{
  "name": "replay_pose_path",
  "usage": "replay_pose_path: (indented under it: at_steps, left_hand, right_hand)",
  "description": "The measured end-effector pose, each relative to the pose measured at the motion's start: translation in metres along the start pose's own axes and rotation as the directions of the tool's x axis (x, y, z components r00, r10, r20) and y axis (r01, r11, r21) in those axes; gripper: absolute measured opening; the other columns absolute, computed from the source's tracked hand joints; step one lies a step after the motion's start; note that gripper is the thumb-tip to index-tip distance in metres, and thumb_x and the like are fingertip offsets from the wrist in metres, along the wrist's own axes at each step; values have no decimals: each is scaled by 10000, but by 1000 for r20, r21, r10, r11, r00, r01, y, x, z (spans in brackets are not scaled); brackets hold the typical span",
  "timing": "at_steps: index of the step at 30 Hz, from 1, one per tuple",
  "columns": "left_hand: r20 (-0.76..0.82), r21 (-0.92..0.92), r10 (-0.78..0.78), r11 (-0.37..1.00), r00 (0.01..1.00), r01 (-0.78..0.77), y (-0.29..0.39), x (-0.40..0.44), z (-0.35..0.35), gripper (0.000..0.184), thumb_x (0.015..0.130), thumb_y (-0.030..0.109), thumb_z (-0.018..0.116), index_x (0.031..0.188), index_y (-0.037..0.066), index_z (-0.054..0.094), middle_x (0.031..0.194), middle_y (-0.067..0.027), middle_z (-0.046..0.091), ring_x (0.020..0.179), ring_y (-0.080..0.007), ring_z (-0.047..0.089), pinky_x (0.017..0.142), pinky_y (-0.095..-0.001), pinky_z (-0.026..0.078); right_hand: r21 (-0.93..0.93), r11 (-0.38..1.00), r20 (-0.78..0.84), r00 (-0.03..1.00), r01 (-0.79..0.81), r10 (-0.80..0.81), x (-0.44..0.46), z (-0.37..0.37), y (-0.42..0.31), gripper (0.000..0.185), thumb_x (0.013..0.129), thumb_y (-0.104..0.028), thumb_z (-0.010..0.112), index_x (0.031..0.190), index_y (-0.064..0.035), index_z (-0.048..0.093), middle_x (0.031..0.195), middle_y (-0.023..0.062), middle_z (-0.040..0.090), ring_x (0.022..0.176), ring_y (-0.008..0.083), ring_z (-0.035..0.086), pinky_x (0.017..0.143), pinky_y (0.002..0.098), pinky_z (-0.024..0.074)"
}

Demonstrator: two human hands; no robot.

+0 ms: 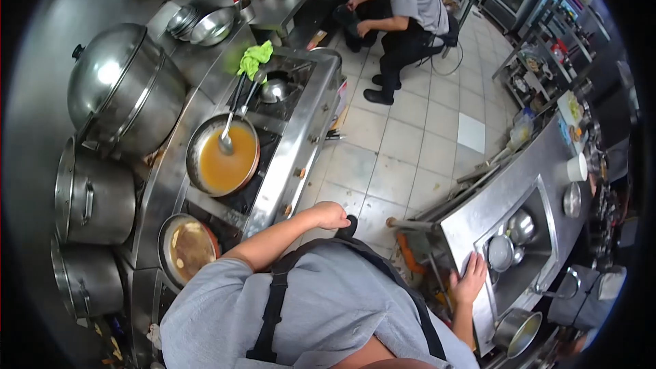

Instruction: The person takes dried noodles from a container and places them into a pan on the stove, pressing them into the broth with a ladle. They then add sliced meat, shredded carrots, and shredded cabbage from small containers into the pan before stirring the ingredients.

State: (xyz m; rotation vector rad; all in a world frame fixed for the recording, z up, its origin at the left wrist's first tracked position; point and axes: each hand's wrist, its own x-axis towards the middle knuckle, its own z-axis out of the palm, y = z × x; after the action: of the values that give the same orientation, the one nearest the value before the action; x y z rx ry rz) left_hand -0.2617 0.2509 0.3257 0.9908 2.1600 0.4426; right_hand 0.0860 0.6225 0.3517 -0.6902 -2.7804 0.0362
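The left hand (330, 215) is up over the tile floor (383, 171), near the side edge of the stove (273, 184). Its fingers are curled in like a fist, and I cannot tell if they hold something. The right hand (469, 283) lies flat on the near edge of the steel worktop (478, 208). Its fingers are stretched out and a little spread, and they touch the metal by the sink (543, 208). A round metal dish (500, 253) sits in the sink, just beside the fingertips. Shiny bowls are close to it.
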Motion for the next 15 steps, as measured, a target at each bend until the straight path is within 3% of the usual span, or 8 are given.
replay_pose_path:
  at_steps: [6, 8, 9, 10, 11, 12, 13, 15]
  left_hand:
    - [-158, 73, 85, 995, 984, -75, 13, 86, -65, 353, 940, 377, 570, 848, 47, 657, 809, -195, 672, 826, -406, 646, 764, -501, 498]
    - [-191, 41, 97, 995, 977, -91, 20, 102, -89, 312, 941, 350, 572, 900, 52, 655, 844, -192, 681, 855, -406, 650, 775, -501, 502]
    - [-232, 24, 121, 993, 965, -119, 19, 112, -101, 270, 942, 323, 579, 945, 61, 644, 877, -179, 688, 877, -392, 655, 785, -490, 505]
    - [-272, 8, 143, 989, 952, -146, 18, 121, -114, 237, 942, 297, 585, 990, 70, 632, 911, -165, 696, 899, -378, 660, 794, -479, 508]
    - [-174, -31, 84, 995, 981, -91, 15, 133, -130, 259, 925, 293, 620, 1082, 87, 626, 968, -125, 708, 946, -345, 671, 811, -453, 514]
    - [-178, -36, 77, 996, 981, -84, 14, 139, -146, 259, 925, 293, 620, 1082, 87, 626, 968, -125, 708, 946, -345, 671, 811, -453, 514]
    - [-189, 2, 91, 996, 978, -92, 13, 144, -161, 292, 919, 311, 633, 1108, 88, 634, 977, -115, 710, 951, -336, 673, 819, -444, 516]
    - [-170, 51, 101, 994, 980, -94, 14, 154, -201, 394, 903, 358, 660, 1192, 90, 638, 1002, -107, 711, 961, -334, 674, 836, -430, 520]
  right_hand:
    - [35, 999, 46, 999, -22, 20, 26, -24, -16, 793, 740, -272, 785, 1427, -35, 467, 1433, 222, 470, 1295, 449, 442, 1104, 530, 355]
    - [85, 993, -89, 992, -82, 89, 43, -26, -17, 665, 790, -253, 761, 1363, -15, 521, 1377, 223, 521, 1234, 434, 499, 1045, 511, 406]
    - [98, 992, -225, 969, -80, 100, 58, -22, -21, 503, 852, -195, 720, 1292, -1, 572, 1298, 222, 579, 1170, 430, 545, 995, 486, 444]
    - [98, 993, -320, 942, -71, 98, 74, -19, -25, 375, 917, -145, 677, 1250, 12, 610, 1177, 201, 653, 1048, 371, 623, 911, 438, 499]
    - [265, 949, -293, 924, -170, 247, 94, -19, -35, 334, 936, -132, 665, 1232, 17, 625, 1113, 182, 677, 966, 324, 643, 848, 406, 516]
    - [421, 868, -239, 891, -263, 386, 115, -19, -47, 295, 955, -120, 653, 1214, 21, 641, 1049, 163, 702, 884, 278, 664, 785, 374, 532]
    - [474, 854, -293, 876, -215, 383, 137, -16, -58, 269, 975, -125, 643, 1198, 24, 661, 977, 133, 719, 781, 211, 649, 697, 331, 526]
    - [560, 813, -291, 881, -159, 373, 186, -14, -87, 164, 974, -107, 644, 1071, 22, 671, 902, 109, 690, 764, 190, 623, 695, 316, 515]
